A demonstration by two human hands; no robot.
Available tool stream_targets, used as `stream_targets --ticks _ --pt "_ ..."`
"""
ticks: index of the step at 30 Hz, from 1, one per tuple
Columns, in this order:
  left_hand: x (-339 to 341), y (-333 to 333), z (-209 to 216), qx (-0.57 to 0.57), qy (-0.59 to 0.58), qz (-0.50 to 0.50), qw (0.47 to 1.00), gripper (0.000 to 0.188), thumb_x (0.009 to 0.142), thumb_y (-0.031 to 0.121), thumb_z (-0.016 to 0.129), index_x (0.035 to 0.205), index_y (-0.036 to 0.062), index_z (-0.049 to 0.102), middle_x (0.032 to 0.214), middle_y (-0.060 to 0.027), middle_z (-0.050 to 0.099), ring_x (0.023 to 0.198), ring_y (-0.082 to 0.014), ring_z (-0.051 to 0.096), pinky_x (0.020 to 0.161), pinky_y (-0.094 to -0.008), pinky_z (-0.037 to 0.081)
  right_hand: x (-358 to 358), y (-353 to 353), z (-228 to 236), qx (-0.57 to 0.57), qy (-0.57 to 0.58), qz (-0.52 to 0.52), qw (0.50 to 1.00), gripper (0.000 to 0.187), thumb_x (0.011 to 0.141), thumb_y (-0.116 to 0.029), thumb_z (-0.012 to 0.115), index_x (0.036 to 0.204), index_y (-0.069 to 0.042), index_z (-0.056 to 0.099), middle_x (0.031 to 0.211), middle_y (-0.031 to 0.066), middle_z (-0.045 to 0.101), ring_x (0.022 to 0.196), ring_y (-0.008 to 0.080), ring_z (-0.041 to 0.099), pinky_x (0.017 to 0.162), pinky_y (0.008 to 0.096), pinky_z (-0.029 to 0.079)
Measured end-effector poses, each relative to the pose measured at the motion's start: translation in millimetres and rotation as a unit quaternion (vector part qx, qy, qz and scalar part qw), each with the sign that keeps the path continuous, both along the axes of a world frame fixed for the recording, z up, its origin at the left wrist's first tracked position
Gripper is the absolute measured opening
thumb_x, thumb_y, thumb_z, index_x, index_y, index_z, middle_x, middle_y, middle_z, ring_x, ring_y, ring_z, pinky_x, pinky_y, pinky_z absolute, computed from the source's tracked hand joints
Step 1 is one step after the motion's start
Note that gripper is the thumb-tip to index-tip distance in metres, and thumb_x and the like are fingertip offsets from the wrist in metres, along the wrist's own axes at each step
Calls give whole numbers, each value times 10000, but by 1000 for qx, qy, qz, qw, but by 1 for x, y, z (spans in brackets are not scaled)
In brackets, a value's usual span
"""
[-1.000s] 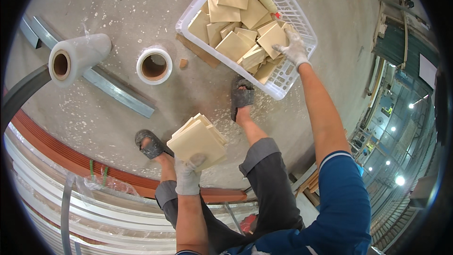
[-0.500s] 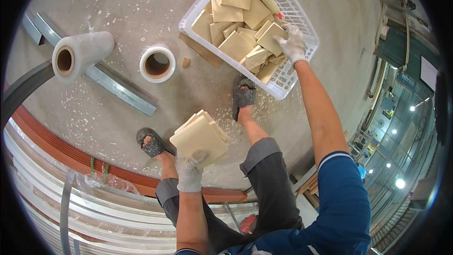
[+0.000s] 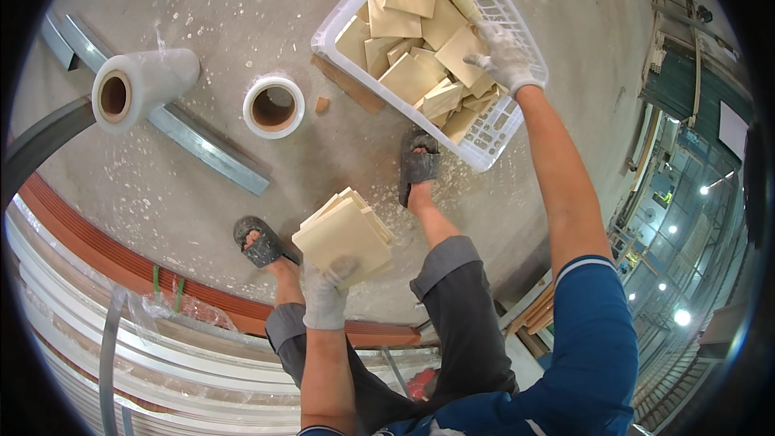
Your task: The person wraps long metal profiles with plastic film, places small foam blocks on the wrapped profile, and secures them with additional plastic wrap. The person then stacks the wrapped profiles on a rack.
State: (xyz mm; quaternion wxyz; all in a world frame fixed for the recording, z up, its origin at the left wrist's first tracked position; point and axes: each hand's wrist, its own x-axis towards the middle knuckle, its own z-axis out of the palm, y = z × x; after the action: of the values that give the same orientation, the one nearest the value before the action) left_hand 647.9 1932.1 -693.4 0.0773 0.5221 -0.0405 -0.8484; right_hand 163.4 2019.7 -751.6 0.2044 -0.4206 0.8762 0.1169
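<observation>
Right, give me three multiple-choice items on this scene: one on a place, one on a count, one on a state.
1. Where is the right hand?
A. in the white basket
B. on a film roll
C. on the knee

2. How many rolls of clear film lie on the floor?
A. one
B. two
C. four

3. The left hand is:
A. empty
B. holding a stack of tan square pieces
C. on the floor

Key: 1 A, the glove rests on pieces in the basket; 2 B, a long roll and a short roll; 3 B, the fingers grip the stack's edge.

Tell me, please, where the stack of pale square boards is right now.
In the head view, the stack of pale square boards sits low and centre, held in the gloved left hand above the sandalled feet, below the white basket.
</observation>
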Motion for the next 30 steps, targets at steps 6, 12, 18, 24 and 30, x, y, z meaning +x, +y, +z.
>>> stream_targets --ticks 6,12,18,24,30 --pt "-1 1 1 4 -16 1 1000 767 723 -46 844 1404 40 501 1244 -62 624 1129 -198 652 913 -335 582 8 23 -40 5 -5 -190 982 846 776 -497 835 1492 -168 528 1442 165 580 1350 338 537 1108 461 442" --pt "1 4 -3 22 -36 -12 999 738 729 -54 836 1386 41 513 1228 -64 626 1125 -197 652 898 -329 586 10 -13 -57 12 58 -226 972 751 811 -485 806 1439 -140 581 1406 167 605 1336 339 545 1096 464 447" --pt "-6 2 -1 0 -6 -10 1000 719 740 -38 844 1378 38 521 1207 -54 636 1085 -178 664 885 -318 587 9 -29 -46 -66 -33 -231 970 529 824 -296 833 1275 -83 655 1284 166 678 1212 305 634 1057 418 479" --pt "-8 0 0 -8 -6 -8 1000 675 755 -26 840 1357 33 541 1185 -51 648 1063 -170 672 881 -316 588 -27 13 -42 -77 -196 -258 943 556 816 -261 825 1320 -107 650 1184 153 714 1145 300 673 1061 412 483" --pt "-7 -1 -1 -2 -4 -3 1000 670 757 -35 829 1357 30 540 1188 -57 650 1064 -170 674 895 -306 584 -2 17 -46 -14 -39 -208 977 657 727 -322 894 1329 -163 685 1400 162 590 1325 321 532 1121 427 432"
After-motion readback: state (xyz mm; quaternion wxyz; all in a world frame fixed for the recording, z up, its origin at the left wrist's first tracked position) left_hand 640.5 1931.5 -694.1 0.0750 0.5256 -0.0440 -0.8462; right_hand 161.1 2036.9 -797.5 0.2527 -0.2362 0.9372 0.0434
